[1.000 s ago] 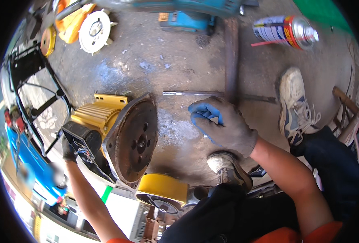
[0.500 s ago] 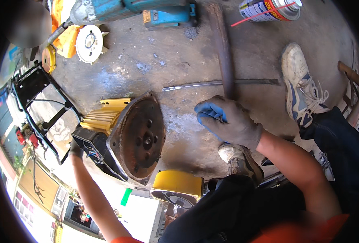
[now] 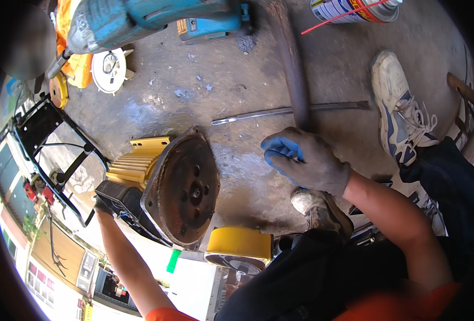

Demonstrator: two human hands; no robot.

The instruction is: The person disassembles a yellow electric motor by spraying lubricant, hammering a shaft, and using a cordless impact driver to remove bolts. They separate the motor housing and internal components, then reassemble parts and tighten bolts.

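A yellow finned electric motor (image 3: 132,165) stands on the floor at the left, with its round, rusty end flange (image 3: 188,187) facing right. On its near side a black terminal box (image 3: 120,198) shows loose wires inside. My left hand (image 3: 103,206), in a dark glove, grips the outer edge of that box; its fingers are mostly hidden behind it. My right hand (image 3: 312,163), in a grey glove with a blue palm, hovers right of the flange. Its fingers are curled in, and nothing shows in them. A long wooden handle (image 3: 290,59) runs down behind this hand, across a thin metal bar (image 3: 263,114).
A blue power tool (image 3: 124,24) looms at the top left, near a white plastic fan (image 3: 108,71). A spray can (image 3: 349,9) with a red straw lies top right. A yellow round cover (image 3: 237,243) sits by my leg; a black metal frame (image 3: 55,144) stands left.
The motor has turned slightly with my left hand on it, so less of the terminal box's inside shows. My right hand keeps its curled shape. The whole view has shifted a little.
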